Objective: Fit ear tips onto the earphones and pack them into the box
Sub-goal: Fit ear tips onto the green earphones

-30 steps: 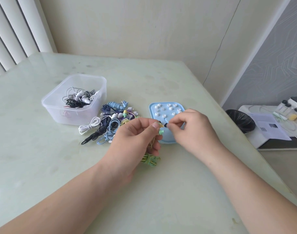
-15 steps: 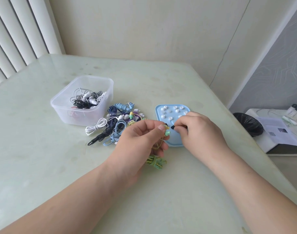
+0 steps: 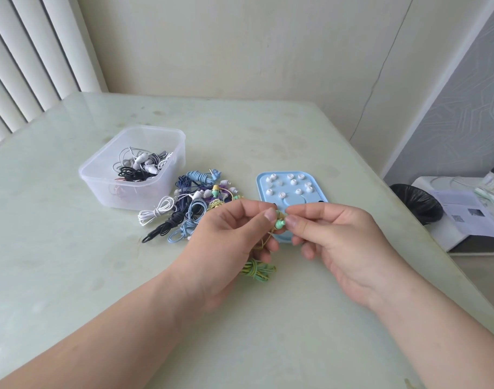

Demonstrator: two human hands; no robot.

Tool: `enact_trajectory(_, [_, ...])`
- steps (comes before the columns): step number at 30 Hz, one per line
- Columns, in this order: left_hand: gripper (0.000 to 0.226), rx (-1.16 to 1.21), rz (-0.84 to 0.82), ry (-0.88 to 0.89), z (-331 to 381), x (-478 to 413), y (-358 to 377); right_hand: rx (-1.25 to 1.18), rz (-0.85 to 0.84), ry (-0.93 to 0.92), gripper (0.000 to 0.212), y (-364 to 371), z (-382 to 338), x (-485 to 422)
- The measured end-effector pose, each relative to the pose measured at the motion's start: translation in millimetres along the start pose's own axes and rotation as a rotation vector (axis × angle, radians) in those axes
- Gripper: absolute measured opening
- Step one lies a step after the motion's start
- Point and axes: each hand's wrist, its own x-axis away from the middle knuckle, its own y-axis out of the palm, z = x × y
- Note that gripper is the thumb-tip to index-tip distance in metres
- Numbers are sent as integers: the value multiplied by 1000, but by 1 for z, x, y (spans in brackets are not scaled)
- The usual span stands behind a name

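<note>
Pinching green earbud [image 3: 279, 223] over near edge of blue tray [image 3: 321, 192], left hand [image 3: 229, 234] fingers curled round it, right hand [image 3: 338, 240] thumb and forefinger closed on its nozzle end, ear tip hidden; liable to skew or drop onto table [image 3: 71, 276] if pushed off-axis.

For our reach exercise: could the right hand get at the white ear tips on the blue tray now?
Probably yes: the blue tray lies just beyond the right hand, its white ear tips uncovered, nothing between. The hand must first release the green earbud it pinches.
</note>
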Motion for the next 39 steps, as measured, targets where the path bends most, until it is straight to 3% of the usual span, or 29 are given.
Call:
enact_trajectory(10, [5,-33,-67,35,0,1,-1,-164,-49,119,40,-4,-3,-3])
enact_trajectory(22, [4,-40,-64,72,0,2,0,-166,-114,111,27,-1,-5,2])
enact_trajectory(28, [5,-49,-52,83,0,2,2,-191,-84,101,36,2,-1,2])
enact_trajectory(39, [8,-56,-13,117,-3,2,3,-186,-86,83,30,3,-1,5])
